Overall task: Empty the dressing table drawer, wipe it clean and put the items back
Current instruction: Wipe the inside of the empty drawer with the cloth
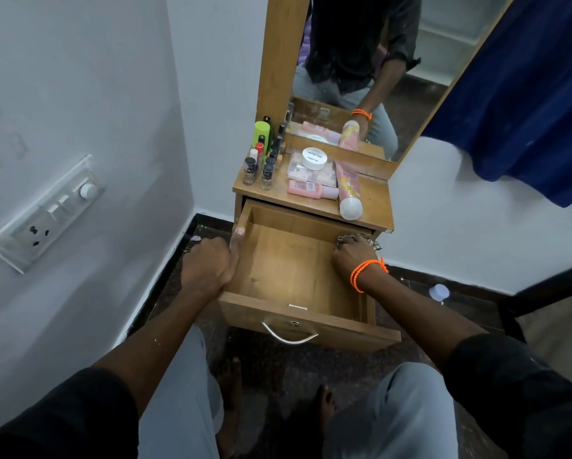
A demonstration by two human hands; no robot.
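The wooden drawer [287, 270] of the dressing table stands pulled out, and its visible floor is bare. My left hand [211, 263] grips the drawer's left wall, thumb lying along the rim. At the drawer's back right corner, my right hand [354, 256], with an orange cord at the wrist, is closed on a small dark metallic item [375, 244] that I cannot make out. On the table top [374, 197] lie a pink tube with a white cap [349, 193], a small pink bottle [311, 189], a white round jar [314, 158] on a clear packet, and several nail polish bottles [261, 167].
A mirror [377, 71] rises behind the table top. A wall with a switchboard [46, 213] is close on the left. A blue cloth [526, 94] hangs at the right. A white cap [439, 292] lies on the dark floor. My knees and bare feet are under the drawer's front.
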